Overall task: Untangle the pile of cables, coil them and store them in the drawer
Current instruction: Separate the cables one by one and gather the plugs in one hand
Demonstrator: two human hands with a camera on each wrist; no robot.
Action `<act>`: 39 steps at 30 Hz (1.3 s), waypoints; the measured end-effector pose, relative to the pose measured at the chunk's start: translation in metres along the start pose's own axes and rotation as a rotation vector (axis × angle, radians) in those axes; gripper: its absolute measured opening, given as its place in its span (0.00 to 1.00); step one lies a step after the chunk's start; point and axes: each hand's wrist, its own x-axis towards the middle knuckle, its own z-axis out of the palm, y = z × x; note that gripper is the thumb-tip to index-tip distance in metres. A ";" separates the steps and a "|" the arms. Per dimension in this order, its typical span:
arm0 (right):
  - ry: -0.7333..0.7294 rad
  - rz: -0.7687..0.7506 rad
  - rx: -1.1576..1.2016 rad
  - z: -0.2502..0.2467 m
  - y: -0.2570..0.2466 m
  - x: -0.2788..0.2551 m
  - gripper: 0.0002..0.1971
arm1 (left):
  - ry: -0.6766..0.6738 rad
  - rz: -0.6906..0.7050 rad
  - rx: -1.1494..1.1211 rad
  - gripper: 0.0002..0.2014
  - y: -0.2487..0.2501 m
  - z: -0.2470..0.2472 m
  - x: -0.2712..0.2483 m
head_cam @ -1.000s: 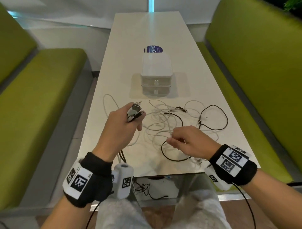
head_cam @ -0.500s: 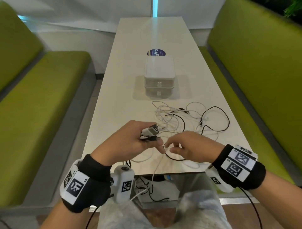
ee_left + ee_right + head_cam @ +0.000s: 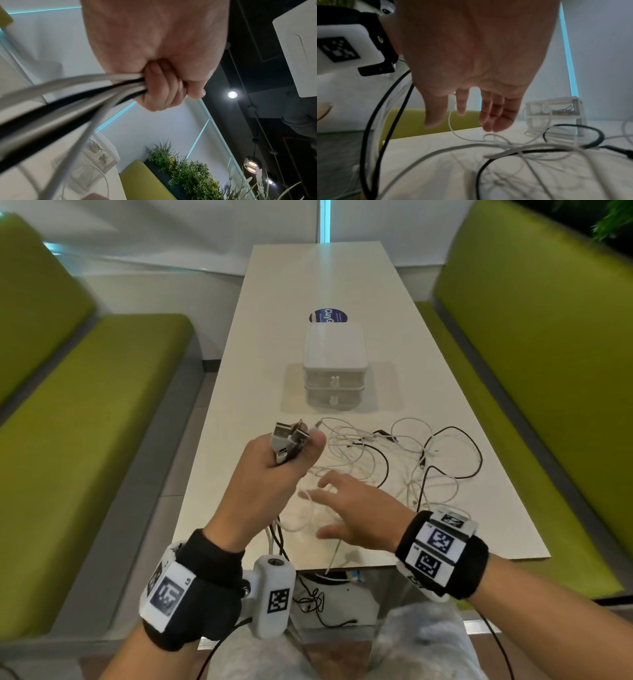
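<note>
Left hand is fisted on a bundle of plugs; USB ends stick out above the thumb and index finger, cords run down through the fist and off the near table edge. Left wrist view confirms it: fingers curled tight on several white and black cords, blurred close to the lens, count unclear. Plugs themselves are hidden there behind the palm.

Right hand is spread flat, palm down, fingers apart and straight, holding nothing. It's motion-blurred in the head view. In the right wrist view the fingertips hang just above the cables; a thin white strand passes between thumb and index, contact hard to call.

Cable pile lies on the table, under and beyond the right fingertips, white and black loops crossing, still tangled. Individual cables can't be traced.

Drawer box stands beyond the pile, farther out than both hands, two drawers, both closed. Top drawer contents are dim through the clear front in the right wrist view. Sticker behind it is partly hidden by the box.
</note>
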 end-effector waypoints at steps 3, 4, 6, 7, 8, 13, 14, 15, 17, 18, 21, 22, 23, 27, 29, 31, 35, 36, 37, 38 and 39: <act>0.183 -0.007 0.123 0.003 -0.006 0.003 0.26 | 0.015 0.008 -0.044 0.26 -0.001 0.002 0.001; 0.252 0.020 0.181 0.002 -0.006 0.003 0.29 | 0.017 0.004 -0.062 0.27 -0.001 0.002 0.002; 0.317 0.036 0.251 -0.001 -0.005 0.005 0.40 | 0.016 -0.018 -0.112 0.26 -0.001 0.002 0.002; 0.308 0.021 0.277 -0.003 -0.005 0.006 0.43 | 0.012 -0.022 -0.140 0.23 0.001 0.002 0.002; 0.291 -0.008 0.290 -0.005 -0.006 0.006 0.43 | 0.008 -0.023 -0.158 0.21 0.002 0.002 0.001; 0.263 -0.116 0.262 -0.001 -0.008 0.001 0.20 | 0.033 -0.004 -0.165 0.21 0.006 -0.004 0.003; 0.260 -0.096 0.313 0.001 -0.009 -0.001 0.20 | 0.045 -0.002 -0.161 0.21 0.006 -0.007 0.003; 0.250 -0.071 0.389 0.001 -0.010 -0.004 0.21 | 0.055 0.005 -0.149 0.21 0.007 -0.009 0.004; 0.139 -0.016 0.604 -0.003 -0.011 -0.010 0.16 | 0.061 0.010 -0.138 0.21 0.006 -0.012 0.003; 0.027 -0.007 0.659 -0.007 -0.011 -0.013 0.13 | 0.059 0.009 -0.139 0.21 0.005 -0.012 0.002; -0.352 -0.041 0.455 -0.016 -0.004 -0.018 0.20 | 0.053 0.001 -0.126 0.23 0.001 -0.013 0.003; -0.417 -0.037 0.383 -0.016 0.000 -0.017 0.25 | 0.049 0.000 -0.122 0.24 0.000 -0.012 0.003; -0.423 -0.015 0.331 -0.015 0.004 -0.015 0.30 | 0.046 -0.001 -0.115 0.24 -0.002 -0.011 0.003; 0.005 0.160 0.138 -0.012 0.010 0.006 0.25 | 0.046 -0.009 -0.106 0.27 -0.007 -0.009 0.004; 0.169 0.235 0.052 -0.008 0.014 0.025 0.16 | 0.056 -0.029 -0.084 0.29 -0.011 -0.007 0.006; 0.142 0.321 -0.028 -0.002 0.019 0.044 0.12 | 0.068 -0.061 -0.087 0.30 -0.016 -0.006 0.009; -0.027 0.343 -0.146 0.013 0.024 0.066 0.08 | 0.129 -0.120 -0.075 0.23 -0.026 -0.006 0.014; -0.014 0.339 -0.148 0.015 0.026 0.068 0.07 | 0.146 -0.133 -0.075 0.23 -0.029 -0.007 0.016; 0.013 0.334 -0.135 0.016 0.028 0.070 0.07 | 0.159 -0.142 -0.076 0.22 -0.031 -0.008 0.017; 0.057 0.327 -0.099 0.016 0.029 0.071 0.06 | 0.171 -0.149 -0.076 0.22 -0.033 -0.009 0.018; 0.115 0.329 -0.038 0.013 0.029 0.071 0.04 | 0.181 -0.153 -0.077 0.22 -0.033 -0.010 0.018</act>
